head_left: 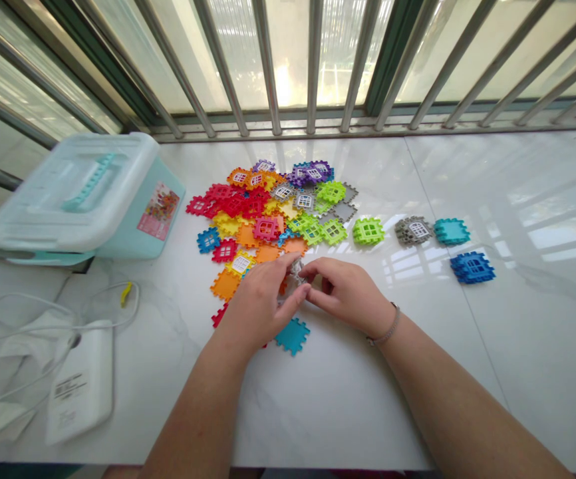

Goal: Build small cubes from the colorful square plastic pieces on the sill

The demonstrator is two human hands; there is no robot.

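A pale, glossy surface (pixel 348 406) is bounded, beyond the hands, by metal bars (pixel 312 66) with window panes (pixel 288 56) behind them. Low over this surface, between the fingertips, a grey piece (pixel 297 269) is held; whether one layer or several are gripped cannot be told, since much is covered by the fingers. The left hand (pixel 263 296) and the right hand (pixel 350 286) are set close together, thumb and fingers of each closed on the piece from opposite sides.

For this handling, the piece is best steadied by one hand and adjusted by the other, with light, even pressure given at what look like notched edges, so that no tooth is bent or caught askew. The knuckles should be kept clear of the loose heap of tiles (pixel 267 228), spread just beyond and to the left of the hands, where pieces could be dragged along. The turquoise tile (pixel 292 335), just nearer the body than the left thumb, is easily nudged too. Beyond and to the right of the right hand, a green stack (pixel 368 231), a grey stack (pixel 414 230), a teal stack (pixel 452 231) and a blue stack (pixel 472 267) are best left undisturbed by any wide sweep
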